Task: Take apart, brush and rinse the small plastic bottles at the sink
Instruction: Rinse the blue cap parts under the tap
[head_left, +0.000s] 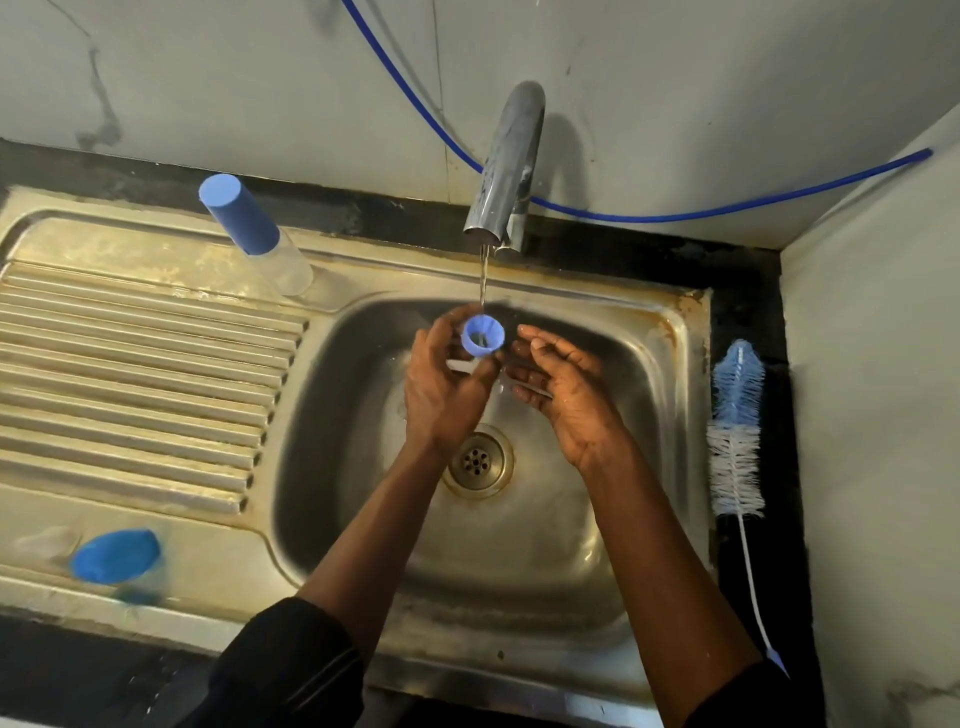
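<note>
My left hand (444, 387) grips a small blue plastic cap (483, 336) with its open end up, right under the thin stream from the steel tap (506, 166). A thin clear part shows under the cap, between my fingers. Just to the right of the cap, my right hand (558, 384) hovers with its fingers relaxed and the palm turned toward the cap, holding nothing that I can make out. A whole bottle (254, 234) with a blue cap and clear body stands on the draining board at the back. Another blue-capped bottle (114, 556) lies near the front left, blurred.
The steel sink basin (597, 545) has a drain (477, 460) below my hands. A ribbed draining board (145, 374) lies to the left. A blue and white bottle brush (737, 426) rests on the dark counter at the right. A blue hose (675, 213) runs along the wall.
</note>
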